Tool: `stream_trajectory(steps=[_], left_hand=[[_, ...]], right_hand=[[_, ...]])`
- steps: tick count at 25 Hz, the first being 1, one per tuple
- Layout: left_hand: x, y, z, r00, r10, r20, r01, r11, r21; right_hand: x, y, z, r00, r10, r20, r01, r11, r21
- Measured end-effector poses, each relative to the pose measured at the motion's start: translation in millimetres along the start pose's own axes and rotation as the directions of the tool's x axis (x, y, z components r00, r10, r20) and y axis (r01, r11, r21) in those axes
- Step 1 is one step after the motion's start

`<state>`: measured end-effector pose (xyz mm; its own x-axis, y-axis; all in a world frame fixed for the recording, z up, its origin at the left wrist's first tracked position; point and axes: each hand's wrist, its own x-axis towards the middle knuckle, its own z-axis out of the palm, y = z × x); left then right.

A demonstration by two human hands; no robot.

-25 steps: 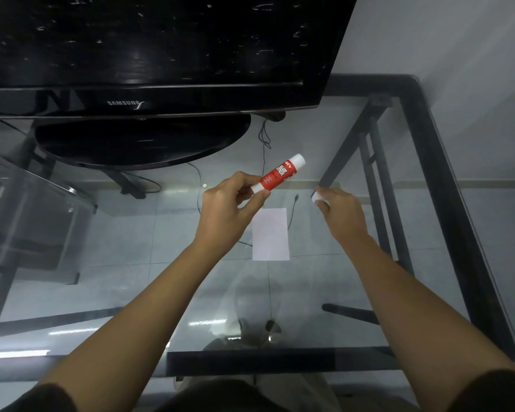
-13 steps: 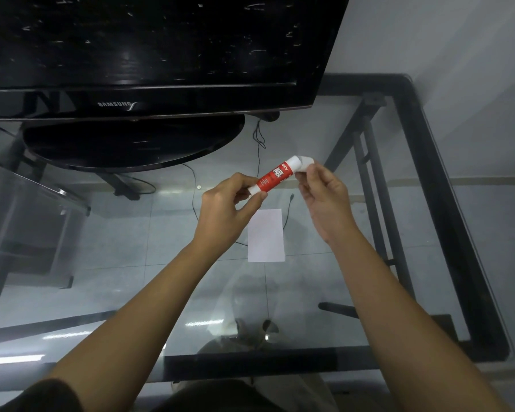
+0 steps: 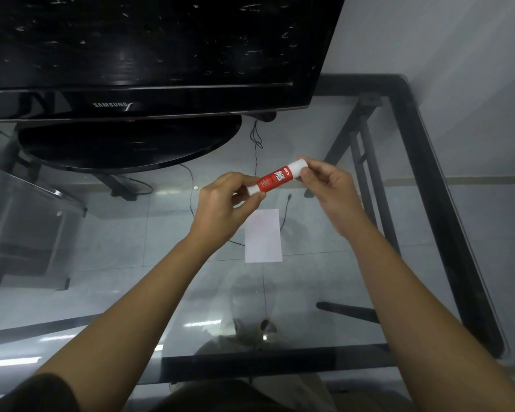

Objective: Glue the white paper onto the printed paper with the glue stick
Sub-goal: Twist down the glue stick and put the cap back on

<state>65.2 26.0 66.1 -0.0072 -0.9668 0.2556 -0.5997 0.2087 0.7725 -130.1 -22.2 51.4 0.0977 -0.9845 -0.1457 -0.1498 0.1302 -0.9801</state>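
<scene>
Left hand point(image 3: 226, 203): closed on the near, lower end of the glue stick point(image 3: 275, 178), thumb and fingers pinching the white base.
Right hand point(image 3: 327, 190): closed on the far, upper end, fingertips wrapped round the white cap part.
Glue stick: held in the air between both hands, tilted up toward the far right, red label facing up; cap seemingly on, though fingers cover the very tip.
White paper point(image 3: 263, 235): flat on the glass table point(image 3: 324, 278), just near of the hands and slightly right of centre, nothing touching it.
Printed paper: not visible as a separate sheet; cannot tell whether it lies under the white one.
Television point(image 3: 149, 55): on its stand at the far left of the table, well apart from the work.
Progress: hard to place; no glue visible on any sheet.
Done: stick in hand, paper laid out.
Left, if the cap is coming off: uncapping, spreading glue, pressing the sheets together.
Alternative: gluing finished and stick just capped.
</scene>
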Motion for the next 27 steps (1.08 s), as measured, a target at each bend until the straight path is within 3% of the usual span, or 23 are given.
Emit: stream_trajectory(steps=[9, 13, 14, 17, 21, 24, 27], left_hand=[[0, -3, 5, 1.000, -0.007, -0.023, 0.006, 0.999, -0.054], [2, 1, 13, 0.995, -0.077, -0.056, 0.069, 0.988, -0.139], [3, 2, 16, 0.995, -0.089, -0.054, 0.079, 0.984, -0.161], [0, -4, 26, 0.997, -0.077, -0.007, 0.075, 0.989, -0.124], [-22, -39, 34, 0.979, -0.152, 0.134, 0.131, 0.980, 0.151], [-49, -68, 35, 0.945, -0.256, 0.202, 0.160, 0.904, 0.396], [-71, -84, 35, 0.924, -0.323, 0.205, 0.175, 0.834, 0.524]], right_hand=[[-5, 4, 3, 1.000, 0.015, -0.009, -0.014, 1.000, 0.007], [-6, 2, 13, 0.994, 0.108, -0.008, -0.100, 0.942, 0.321], [-6, 2, 17, 0.994, 0.112, 0.017, -0.112, 0.940, 0.322], [-5, 5, 22, 0.993, 0.109, 0.052, -0.118, 0.964, 0.237], [2, 19, 11, 0.993, 0.071, -0.089, -0.076, 0.996, -0.055], [4, 38, -3, 0.988, -0.044, -0.147, -0.007, 0.943, -0.331], [7, 52, -11, 0.984, -0.107, -0.140, 0.031, 0.889, -0.457]])
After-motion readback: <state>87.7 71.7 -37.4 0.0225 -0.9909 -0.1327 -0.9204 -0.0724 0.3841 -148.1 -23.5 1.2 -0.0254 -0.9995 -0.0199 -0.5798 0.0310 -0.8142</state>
